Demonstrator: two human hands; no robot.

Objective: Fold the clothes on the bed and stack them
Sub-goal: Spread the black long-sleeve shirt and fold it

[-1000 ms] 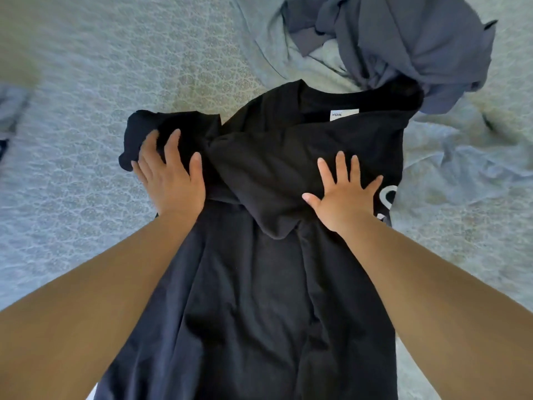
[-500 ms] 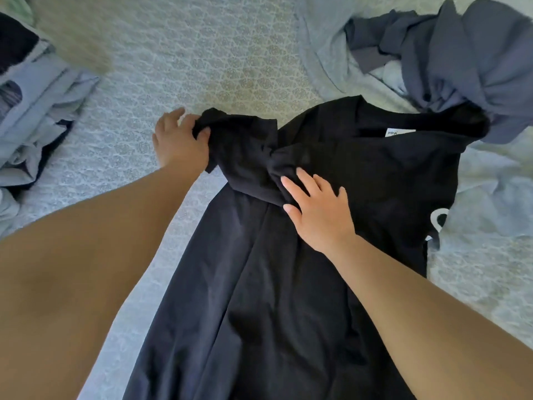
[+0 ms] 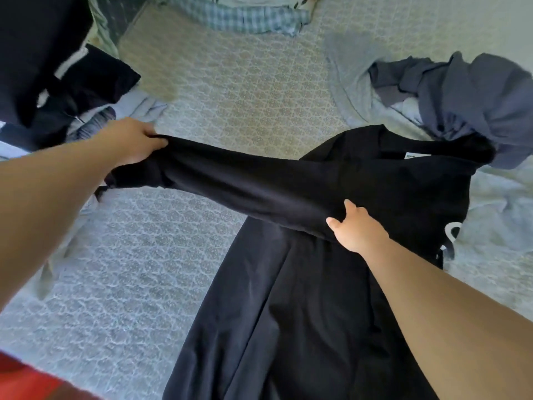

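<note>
Left hand (image 3: pixel 135 144) clenched on the sleeve (image 3: pixel 230 183) end, now drawn out taut to the left vs. bunched 0.5 s ago; right hand (image 3: pixel 356 230) pinches the sleeve base. Black shirt (image 3: pixel 288 313) lies mid-bed (image 3: pixel 230 82), w/ unfolded clothes (image 3: pixel 476 96) far right. Sleeve straightened, likely ready to fold inward.
</note>
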